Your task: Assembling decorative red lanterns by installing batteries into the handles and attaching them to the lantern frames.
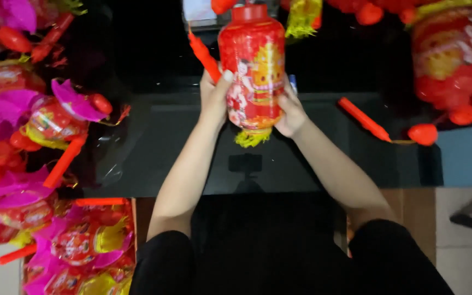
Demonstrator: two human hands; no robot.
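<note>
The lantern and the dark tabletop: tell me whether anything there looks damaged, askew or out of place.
Nothing stands out. The red lantern is held upright between the left hand and the right hand, its yellow tassel hanging below. A loose red stick lies slanted on the glass table, unbroken.

1. The red lantern (251, 68) hides the palm and most fingers of the left hand (214, 98) and the right hand (290, 112).
2. A red stick (204, 57) runs behind the left hand; its lower end is hidden.
3. The pile of pink and red lanterns (23, 164) is cut off by the left edge.
4. The bagged lanterns (454, 60) at upper right are blurred and cropped.
5. The table (312, 164) fades into darkness at the top.
</note>
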